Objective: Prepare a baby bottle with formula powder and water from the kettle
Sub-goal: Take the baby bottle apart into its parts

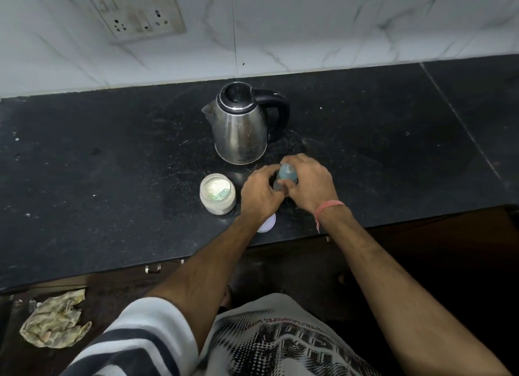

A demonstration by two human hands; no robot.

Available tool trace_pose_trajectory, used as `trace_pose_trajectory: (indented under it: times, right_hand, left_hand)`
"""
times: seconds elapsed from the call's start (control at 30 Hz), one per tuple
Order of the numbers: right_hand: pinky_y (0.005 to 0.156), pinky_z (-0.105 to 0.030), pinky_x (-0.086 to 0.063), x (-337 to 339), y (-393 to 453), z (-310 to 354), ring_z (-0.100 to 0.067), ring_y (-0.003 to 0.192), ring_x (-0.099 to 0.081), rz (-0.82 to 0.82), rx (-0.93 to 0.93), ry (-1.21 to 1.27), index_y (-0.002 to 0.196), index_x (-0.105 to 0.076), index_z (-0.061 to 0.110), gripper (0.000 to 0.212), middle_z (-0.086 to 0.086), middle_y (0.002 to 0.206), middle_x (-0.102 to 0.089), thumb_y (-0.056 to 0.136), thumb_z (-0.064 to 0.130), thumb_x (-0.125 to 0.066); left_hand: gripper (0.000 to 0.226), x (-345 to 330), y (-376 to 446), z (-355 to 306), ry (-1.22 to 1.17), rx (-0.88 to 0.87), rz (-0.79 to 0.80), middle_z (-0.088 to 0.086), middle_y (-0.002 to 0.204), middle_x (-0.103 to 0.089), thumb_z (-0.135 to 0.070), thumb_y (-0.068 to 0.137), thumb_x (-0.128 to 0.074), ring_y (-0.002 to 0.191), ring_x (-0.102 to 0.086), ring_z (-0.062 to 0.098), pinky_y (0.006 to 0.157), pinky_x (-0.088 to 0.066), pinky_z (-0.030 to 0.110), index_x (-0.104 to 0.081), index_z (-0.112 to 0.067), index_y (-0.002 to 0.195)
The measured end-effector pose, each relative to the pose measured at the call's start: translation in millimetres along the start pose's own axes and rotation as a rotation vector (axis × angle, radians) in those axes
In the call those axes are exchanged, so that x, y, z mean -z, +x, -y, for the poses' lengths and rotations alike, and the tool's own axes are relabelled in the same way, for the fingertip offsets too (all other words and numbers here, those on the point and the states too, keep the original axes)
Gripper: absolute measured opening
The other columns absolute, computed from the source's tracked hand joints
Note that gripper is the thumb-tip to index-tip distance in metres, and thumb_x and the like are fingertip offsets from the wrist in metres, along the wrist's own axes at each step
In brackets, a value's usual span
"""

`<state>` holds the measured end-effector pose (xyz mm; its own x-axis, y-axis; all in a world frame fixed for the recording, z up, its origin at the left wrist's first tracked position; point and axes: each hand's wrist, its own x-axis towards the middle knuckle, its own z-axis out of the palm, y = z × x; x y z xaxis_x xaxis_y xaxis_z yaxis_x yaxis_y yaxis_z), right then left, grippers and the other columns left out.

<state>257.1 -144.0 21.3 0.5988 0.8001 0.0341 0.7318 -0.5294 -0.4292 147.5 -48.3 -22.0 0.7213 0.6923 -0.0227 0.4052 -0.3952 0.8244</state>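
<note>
A baby bottle point(286, 176) with a bluish clear cap stands on the black counter point(112, 179), just in front of the steel kettle point(241, 125). My left hand point(259, 194) grips the bottle's lower part from the left. My right hand point(307, 183) curls round its capped top from the right. Most of the bottle is hidden by my fingers. An open jar of formula powder point(217, 193) with a green scoop inside stands to the left of my left hand. A white lid point(268, 223) lies on the counter under my left wrist.
The kettle's spout points left and its black handle points right. A white tiled wall with a socket plate point(140, 10) rises behind the counter. A crumpled cloth point(54, 323) lies on the floor at the lower left.
</note>
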Motion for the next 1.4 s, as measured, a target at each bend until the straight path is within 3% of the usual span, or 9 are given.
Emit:
trace_pose_trajectory:
  times: [0.27, 0.37, 0.53, 0.67, 0.83, 1.13, 1.23, 1.3, 1.4]
  right_hand:
    - [0.108, -0.048, -0.054, 24.9, 11.5, -12.1, -0.02, 0.125, -0.064, 0.23, 0.149, 0.068, 0.128, -0.072, 0.026, 0.054, 0.007, 0.134, -0.07, 0.083, 0.0, -0.085]
    - [0.107, -0.046, -0.056, 40.2, 18.5, -14.7, -0.016, 0.122, -0.066, 0.218, 0.166, 0.105, 0.123, -0.074, 0.029, 0.052, 0.01, 0.13, -0.07, 0.084, -0.005, -0.083]
    - [0.103, -0.044, -0.06, 51.1, 12.1, -22.1, -0.018, 0.122, -0.064, 0.057, 0.007, 0.263, 0.128, -0.068, 0.033, 0.048, 0.009, 0.133, -0.064, 0.091, 0.006, -0.085]
    - [0.101, -0.049, -0.06, 35.8, -7.5, -31.1, -0.021, 0.118, -0.066, -0.053, -0.174, 0.273, 0.127, -0.061, 0.03, 0.047, 0.005, 0.131, -0.066, 0.091, 0.01, -0.083]
    - [0.107, -0.051, -0.055, 5.1, -36.0, -45.8, -0.024, 0.123, -0.061, 0.105, -0.373, 0.167, 0.124, -0.061, 0.03, 0.05, 0.003, 0.129, -0.062, 0.086, 0.009, -0.086]
    - [0.108, -0.046, -0.053, -28.9, -60.1, -67.3, -0.023, 0.13, -0.053, 0.219, -0.311, 0.019, 0.125, -0.063, 0.031, 0.05, 0.005, 0.132, -0.058, 0.085, 0.013, -0.086]
    - [0.111, -0.044, -0.05, -27.5, -58.4, -67.8, -0.025, 0.136, -0.048, 0.235, -0.299, 0.018, 0.138, -0.06, 0.029, 0.061, 0.002, 0.142, -0.055, 0.085, 0.016, -0.086]
    - [0.115, -0.042, -0.047, -23.0, -55.2, -64.4, -0.024, 0.138, -0.046, 0.157, -0.274, 0.068, 0.146, -0.057, 0.027, 0.066, 0.001, 0.148, -0.054, 0.086, 0.02, -0.083]
    - [0.11, -0.043, -0.051, -13.8, -46.5, -50.1, -0.017, 0.132, -0.05, -0.054, -0.181, 0.204, 0.142, -0.06, 0.028, 0.055, 0.007, 0.141, -0.058, 0.09, 0.024, -0.075]
  left_hand:
    - [0.065, -1.7, 10.5, 15.1, 0.017, -0.006, 0.064, -0.009, 0.106, -0.081, -0.075, 0.08, -0.071, 0.098, -0.075, 0.017, 0.085, -0.063, 0.046, -0.08, -0.027, 0.122]
    - [0.067, -2.4, 15.2, 21.2, 0.009, -0.016, 0.08, -0.012, 0.113, -0.083, -0.076, 0.077, -0.078, 0.105, -0.076, 0.014, 0.09, -0.063, 0.047, -0.079, -0.032, 0.128]
    - [0.058, -2.3, 18.0, 24.6, -0.011, -0.02, 0.097, -0.015, 0.128, -0.082, -0.05, 0.082, -0.096, 0.12, -0.074, 0.009, 0.103, -0.062, 0.047, -0.078, -0.035, 0.135]
    - [0.056, -2.9, 18.3, 25.7, -0.006, -0.022, 0.101, -0.016, 0.13, -0.081, -0.046, 0.084, -0.098, 0.123, -0.073, 0.009, 0.106, -0.061, 0.048, -0.078, -0.035, 0.135]
    - [0.057, -2.2, 16.2, 20.2, 0.024, -0.029, 0.095, -0.014, 0.128, -0.082, -0.046, 0.084, -0.098, 0.121, -0.073, 0.008, 0.105, -0.062, 0.046, -0.077, -0.034, 0.135]
    - [0.063, -10.6, 16.1, 27.2, 0.199, -0.133, 0.021, -0.004, 0.135, -0.076, -0.052, 0.09, -0.093, 0.122, -0.064, 0.023, 0.103, -0.055, 0.043, -0.071, -0.026, 0.143]
    - [0.065, -13.6, 14.5, 33.4, 0.233, -0.156, 0.015, -0.001, 0.134, -0.075, -0.048, 0.088, -0.094, 0.122, -0.065, 0.025, 0.105, -0.056, 0.047, -0.07, -0.023, 0.143]
    - [0.067, -16.6, 12.3, 39.4, 0.249, -0.168, 0.025, 0.002, 0.134, -0.074, -0.048, 0.089, -0.092, 0.122, -0.065, 0.027, 0.105, -0.056, 0.051, -0.069, -0.021, 0.146]
    - [0.066, -22.2, 9.4, 46.6, 0.239, -0.188, 0.005, 0.001, 0.133, -0.074, -0.055, 0.092, -0.084, 0.119, -0.066, 0.027, 0.104, -0.056, 0.05, -0.069, -0.021, 0.147]
